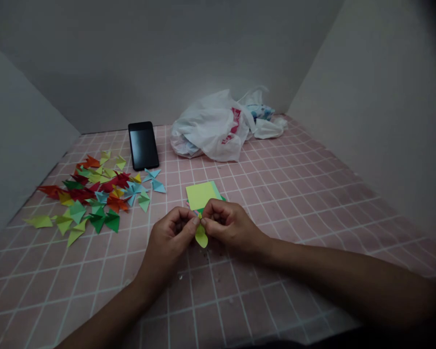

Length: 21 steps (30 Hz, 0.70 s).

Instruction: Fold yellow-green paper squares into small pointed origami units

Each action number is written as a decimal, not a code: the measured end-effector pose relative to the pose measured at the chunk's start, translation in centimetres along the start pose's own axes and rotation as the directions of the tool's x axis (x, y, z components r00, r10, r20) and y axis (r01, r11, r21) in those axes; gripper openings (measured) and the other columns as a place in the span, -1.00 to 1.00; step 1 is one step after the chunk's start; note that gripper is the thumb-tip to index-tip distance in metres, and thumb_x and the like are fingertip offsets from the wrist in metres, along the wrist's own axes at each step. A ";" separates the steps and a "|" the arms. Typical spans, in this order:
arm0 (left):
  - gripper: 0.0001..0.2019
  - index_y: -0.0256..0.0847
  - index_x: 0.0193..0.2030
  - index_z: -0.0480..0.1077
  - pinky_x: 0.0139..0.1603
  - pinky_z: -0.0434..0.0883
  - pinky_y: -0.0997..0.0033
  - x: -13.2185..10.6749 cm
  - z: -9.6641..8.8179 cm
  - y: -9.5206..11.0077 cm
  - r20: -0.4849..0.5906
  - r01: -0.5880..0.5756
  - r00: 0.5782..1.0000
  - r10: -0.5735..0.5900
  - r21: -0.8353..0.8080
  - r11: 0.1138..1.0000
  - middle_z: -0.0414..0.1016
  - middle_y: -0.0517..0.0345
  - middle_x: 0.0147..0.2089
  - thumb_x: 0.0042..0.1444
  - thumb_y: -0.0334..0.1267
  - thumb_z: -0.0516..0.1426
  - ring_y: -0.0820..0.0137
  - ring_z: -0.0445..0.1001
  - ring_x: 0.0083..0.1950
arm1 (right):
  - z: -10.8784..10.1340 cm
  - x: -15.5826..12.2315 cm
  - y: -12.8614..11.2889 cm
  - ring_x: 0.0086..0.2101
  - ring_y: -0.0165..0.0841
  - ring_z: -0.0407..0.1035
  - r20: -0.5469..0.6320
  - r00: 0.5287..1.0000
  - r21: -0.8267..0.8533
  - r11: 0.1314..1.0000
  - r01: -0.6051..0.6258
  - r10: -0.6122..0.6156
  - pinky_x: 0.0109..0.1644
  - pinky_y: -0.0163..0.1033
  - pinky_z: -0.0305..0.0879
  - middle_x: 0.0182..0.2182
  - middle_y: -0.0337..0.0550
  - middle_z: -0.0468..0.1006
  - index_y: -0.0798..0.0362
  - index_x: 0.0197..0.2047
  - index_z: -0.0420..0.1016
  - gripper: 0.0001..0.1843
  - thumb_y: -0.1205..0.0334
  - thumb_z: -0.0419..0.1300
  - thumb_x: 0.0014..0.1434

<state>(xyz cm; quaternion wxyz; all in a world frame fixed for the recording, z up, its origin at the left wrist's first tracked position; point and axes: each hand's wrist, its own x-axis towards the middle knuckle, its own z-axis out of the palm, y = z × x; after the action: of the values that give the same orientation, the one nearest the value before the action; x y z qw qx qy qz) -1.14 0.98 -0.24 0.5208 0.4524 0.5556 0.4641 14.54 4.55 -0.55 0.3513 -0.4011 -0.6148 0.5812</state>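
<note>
A small folded piece of yellow paper (201, 236) is pinched between both hands, its rounded end hanging down toward me. My left hand (172, 231) grips it from the left with thumb and forefinger. From the other side, my right hand (234, 228) pinches the same piece, fingertips close to the left thumb. Just beyond the hands lies a stack of square paper sheets (201, 195), yellow on top with green edges showing beneath. My hands partly hide the near edge of that stack.
Many folded paper pieces (98, 186) in red, orange, yellow, green and blue spread over the left side. Behind them lies a black phone (143, 145). A white plastic bag (212, 127) sits at the back on the pink checked cloth (312, 232), with another bag (263, 114) beside it. Walls enclose the back and sides.
</note>
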 end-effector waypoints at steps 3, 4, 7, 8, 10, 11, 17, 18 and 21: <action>-0.81 -0.21 -0.42 0.44 -0.48 0.32 0.51 0.0 0.0 0.0 -0.013 -0.015 1.000 0.015 0.039 0.999 0.43 0.23 -0.48 0.01 -0.13 0.27 0.47 0.36 -0.48 | 0.0 0.0 0.1 -0.54 -0.47 0.19 0.001 1.000 0.002 1.000 0.008 -0.008 -0.51 -0.37 0.08 -0.60 -0.31 0.33 0.04 -0.50 0.33 -0.82 0.23 0.21 0.08; -0.81 -0.21 -0.42 0.44 -0.48 0.32 0.51 0.0 0.0 0.1 -0.013 -0.013 1.000 0.014 0.045 0.999 0.43 0.23 -0.48 0.01 -0.14 0.27 0.47 0.36 -0.48 | 0.0 0.0 0.2 -0.54 -0.47 0.19 0.002 1.000 0.007 1.000 0.007 -0.007 -0.51 -0.37 0.08 -0.60 -0.31 0.33 0.04 -0.50 0.33 -0.82 0.23 0.21 0.08; -0.81 -0.22 -0.40 0.45 -0.48 0.33 0.51 0.0 0.0 0.1 -0.010 -0.005 1.000 0.006 0.045 0.999 0.44 0.22 -0.47 -0.01 -0.14 0.27 0.47 0.37 -0.47 | -0.1 0.0 0.4 -0.54 -0.47 0.21 0.018 1.000 0.039 0.999 -0.004 0.004 -0.51 -0.36 0.10 -0.60 -0.31 0.34 0.04 -0.49 0.34 -0.82 0.22 0.21 0.09; -0.81 -0.22 -0.40 0.45 -0.48 0.33 0.50 0.1 0.0 0.2 -0.005 -0.001 1.000 0.001 0.043 0.999 0.45 0.22 -0.47 -0.02 -0.14 0.27 0.46 0.38 -0.47 | -0.1 0.0 0.4 -0.55 -0.47 0.21 0.031 0.999 0.056 0.998 -0.016 0.015 -0.51 -0.36 0.10 -0.60 -0.31 0.34 0.04 -0.48 0.34 -0.82 0.21 0.22 0.10; -0.80 -0.22 -0.41 0.45 -0.48 0.33 0.50 0.1 0.0 0.3 0.005 0.009 1.000 -0.010 0.039 0.999 0.45 0.22 -0.49 -0.03 -0.13 0.27 0.46 0.38 -0.48 | -0.2 -0.1 0.5 -0.58 -0.48 0.21 0.071 0.996 0.095 0.994 -0.055 0.049 -0.53 -0.36 0.10 -0.61 -0.32 0.34 0.04 -0.45 0.33 -0.82 0.18 0.21 0.13; -0.80 -0.22 -0.41 0.45 -0.48 0.33 0.49 0.2 0.0 0.4 0.011 0.017 1.000 -0.017 0.041 0.999 0.44 0.22 -0.49 -0.04 -0.13 0.27 0.46 0.38 -0.49 | -0.2 0.0 0.6 -0.60 -0.48 0.21 0.090 0.994 0.109 0.992 -0.068 0.058 -0.54 -0.36 0.11 -0.61 -0.32 0.35 0.04 -0.44 0.34 -0.81 0.16 0.20 0.15; -0.83 -0.23 -0.39 0.43 -0.44 0.30 0.50 0.4 -0.3 0.6 0.063 0.062 0.996 -0.068 0.094 0.994 0.42 0.25 -0.47 -0.02 -0.17 0.24 0.48 0.35 -0.46 | -0.8 0.5 0.7 -0.54 -0.49 0.18 0.098 0.988 -0.057 0.990 0.127 -0.121 -0.48 -0.36 0.08 -0.58 -0.31 0.34 0.09 -0.44 0.37 -0.76 0.14 0.21 0.19; -0.82 -0.23 -0.39 0.43 -0.44 0.29 0.50 0.4 -0.3 0.6 0.073 0.071 0.994 -0.078 0.099 0.993 0.42 0.25 -0.47 -0.02 -0.16 0.24 0.49 0.34 -0.46 | -0.9 0.6 0.7 -0.53 -0.50 0.16 0.100 0.984 -0.094 0.984 0.154 -0.145 -0.47 -0.36 0.07 -0.57 -0.31 0.33 0.10 -0.44 0.38 -0.75 0.14 0.22 0.19; -0.80 -0.24 -0.38 0.43 -0.47 0.23 0.51 0.6 -0.5 0.5 0.119 0.102 0.986 -0.115 0.111 0.989 0.37 0.28 -0.50 -0.03 -0.13 0.23 0.50 0.28 -0.48 | -1.2 0.9 0.8 -0.51 -0.50 0.17 0.123 0.972 -0.183 0.958 0.222 -0.202 -0.45 -0.37 0.08 -0.56 -0.30 0.35 0.11 -0.45 0.39 -0.77 0.19 0.20 0.20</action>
<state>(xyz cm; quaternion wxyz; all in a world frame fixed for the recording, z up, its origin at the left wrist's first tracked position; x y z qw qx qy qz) -1.65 1.60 0.16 0.5549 0.4762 0.5691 0.3760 15.31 5.84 -1.25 0.3382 -0.3347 -0.7258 0.4968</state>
